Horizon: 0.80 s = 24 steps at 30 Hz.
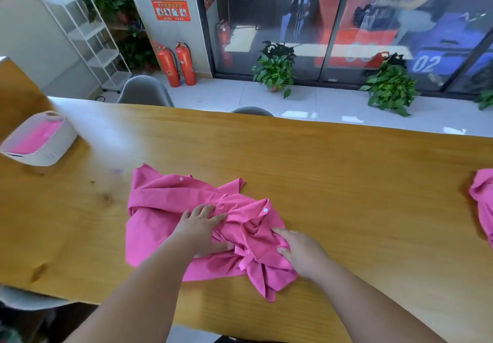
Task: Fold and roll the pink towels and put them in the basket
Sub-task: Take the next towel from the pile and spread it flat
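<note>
While left hand (202,226) presses towel (157,209), right hand (300,249) pinches it.

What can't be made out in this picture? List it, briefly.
1. Head view: the second pink towel at the right is cut off by the frame edge.
2. Head view: the white oval basket holds pink fabric, blurred; how many pieces is unclear.
3. Head view: folds of the crumpled pink towel hide whether the right hand pinches it.
</note>
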Available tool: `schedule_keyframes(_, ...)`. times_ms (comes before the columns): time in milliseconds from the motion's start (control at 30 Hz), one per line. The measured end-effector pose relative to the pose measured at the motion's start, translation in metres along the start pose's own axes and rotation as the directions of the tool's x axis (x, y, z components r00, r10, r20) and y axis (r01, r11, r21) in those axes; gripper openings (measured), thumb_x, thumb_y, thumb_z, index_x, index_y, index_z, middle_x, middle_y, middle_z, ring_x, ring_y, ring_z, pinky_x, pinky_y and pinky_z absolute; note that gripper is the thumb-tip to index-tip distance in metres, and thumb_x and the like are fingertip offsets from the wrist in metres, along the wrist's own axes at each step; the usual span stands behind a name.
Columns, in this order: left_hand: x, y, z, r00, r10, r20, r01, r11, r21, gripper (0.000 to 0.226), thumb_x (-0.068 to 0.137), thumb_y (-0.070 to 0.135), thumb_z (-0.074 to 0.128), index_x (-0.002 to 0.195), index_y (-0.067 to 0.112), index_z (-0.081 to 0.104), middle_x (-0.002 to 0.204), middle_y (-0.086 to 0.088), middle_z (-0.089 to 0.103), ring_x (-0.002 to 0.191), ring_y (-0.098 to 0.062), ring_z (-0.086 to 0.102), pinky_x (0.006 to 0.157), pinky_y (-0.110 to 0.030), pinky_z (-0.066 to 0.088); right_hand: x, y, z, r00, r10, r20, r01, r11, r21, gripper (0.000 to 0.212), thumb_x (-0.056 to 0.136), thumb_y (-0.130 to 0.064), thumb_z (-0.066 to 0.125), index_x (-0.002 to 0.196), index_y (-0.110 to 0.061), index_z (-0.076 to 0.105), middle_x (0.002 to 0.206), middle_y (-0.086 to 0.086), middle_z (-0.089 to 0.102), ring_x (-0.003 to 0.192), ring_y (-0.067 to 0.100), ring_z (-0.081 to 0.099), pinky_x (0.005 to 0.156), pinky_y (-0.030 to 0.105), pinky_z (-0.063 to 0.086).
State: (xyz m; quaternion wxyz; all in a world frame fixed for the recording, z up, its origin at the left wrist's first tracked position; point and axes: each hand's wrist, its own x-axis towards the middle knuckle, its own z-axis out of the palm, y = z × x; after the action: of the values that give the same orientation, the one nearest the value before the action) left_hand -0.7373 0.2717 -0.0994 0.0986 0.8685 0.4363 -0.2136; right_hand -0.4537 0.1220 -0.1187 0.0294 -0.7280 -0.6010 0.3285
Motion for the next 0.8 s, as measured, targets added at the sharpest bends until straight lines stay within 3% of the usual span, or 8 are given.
schedule_keyframes(167,0.026,0.010,-0.029,0.988,-0.069,-0.138,0.065,0.997,-0.034,0.080,0.096,0.084,0.014,0.143,0.031,0.051,0.145,-0.012,0.056,0.137,-0.034,0.047,0.115,-0.056,0.035,-0.005,0.015,-0.025,0.983,0.080,-0.168,-0.045,0.978,0.202,0.033,0.105,-0.033,0.063,0.138,-0.036,0.068,0.139,-0.013,0.069,0.129,0.012,0.062,0.102,0.024,0.046)
schedule_keyframes(267,0.045,0.023,-0.036,0.968,-0.038,-0.247,0.014,0.995,-0.099,0.068,0.102,0.073,0.029,0.147,0.025,0.046,0.139,-0.008,0.057,0.130,-0.031,0.051,0.108,-0.049,0.044,-0.008,0.035,-0.055,0.960,0.139,-0.243,-0.067,0.957,0.282,0.024,0.105,-0.030,0.065,0.125,-0.029,0.077,0.127,-0.012,0.075,0.120,0.010,0.066,0.095,0.021,0.046)
schedule_keyframes(367,0.062,0.042,-0.044,0.978,0.048,-0.204,-0.101,0.962,-0.256,0.063,0.105,0.057,0.046,0.161,0.029,0.034,0.150,-0.002,0.056,0.133,-0.031,0.055,0.108,-0.047,0.046,-0.006,0.055,-0.090,0.933,0.218,-0.288,-0.106,0.927,0.360,0.017,0.104,-0.030,0.066,0.111,-0.030,0.082,0.112,-0.013,0.079,0.108,0.008,0.069,0.091,0.028,0.051)
schedule_keyframes(500,0.084,0.068,-0.056,0.967,0.094,-0.236,-0.163,0.942,-0.294,0.029,0.105,0.046,0.053,0.126,0.033,0.067,0.121,0.004,0.073,0.114,-0.027,0.067,0.093,-0.039,0.048,-0.002,0.082,-0.135,0.894,0.324,-0.310,-0.149,0.866,0.477,0.017,0.102,-0.029,0.069,0.095,-0.032,0.084,0.091,-0.014,0.079,0.088,0.010,0.071,0.078,0.033,0.054)
schedule_keyframes(600,0.104,0.082,-0.076,0.947,0.008,-0.322,-0.134,0.920,-0.368,0.022,0.105,0.042,0.054,0.106,0.031,0.072,0.102,0.004,0.076,0.097,-0.028,0.070,0.081,-0.037,0.050,0.003,0.100,-0.164,0.843,0.439,-0.312,-0.172,0.768,0.617,0.021,0.101,-0.023,0.069,0.089,-0.028,0.085,0.080,-0.006,0.079,0.070,0.017,0.070,0.064,0.038,0.058)
schedule_keyframes(667,0.117,0.089,-0.092,0.912,-0.065,-0.404,-0.123,0.899,-0.421,0.023,0.106,0.043,0.053,0.102,0.030,0.072,0.097,0.005,0.074,0.087,-0.026,0.070,0.076,-0.038,0.054,0.010,0.111,-0.183,0.798,0.519,-0.307,-0.164,0.676,0.718,0.022,0.100,-0.018,0.069,0.086,-0.025,0.084,0.083,0.001,0.080,0.074,0.022,0.071,0.059,0.035,0.059)
schedule_keyframes(733,0.129,0.096,-0.111,0.856,-0.150,-0.495,-0.126,0.867,-0.482,0.022,0.107,0.040,0.053,0.104,0.030,0.073,0.101,0.006,0.069,0.087,-0.025,0.068,0.078,-0.042,0.056,0.020,0.120,-0.204,0.745,0.588,-0.316,-0.102,0.569,0.816,0.016,0.101,-0.018,0.070,0.091,-0.022,0.082,0.091,0.006,0.079,0.078,0.023,0.071,0.058,0.031,0.057)
schedule_keyframes(800,0.139,0.104,-0.127,0.819,-0.226,-0.527,-0.111,0.839,-0.532,0.022,0.107,0.031,0.052,0.115,0.031,0.072,0.115,0.005,0.066,0.101,-0.026,0.065,0.088,-0.046,0.054,0.028,0.123,-0.223,0.703,0.636,-0.318,0.020,0.429,0.903,0.012,0.101,-0.026,0.071,0.109,-0.020,0.080,0.100,0.006,0.078,0.079,0.018,0.068,0.061,0.029,0.055)
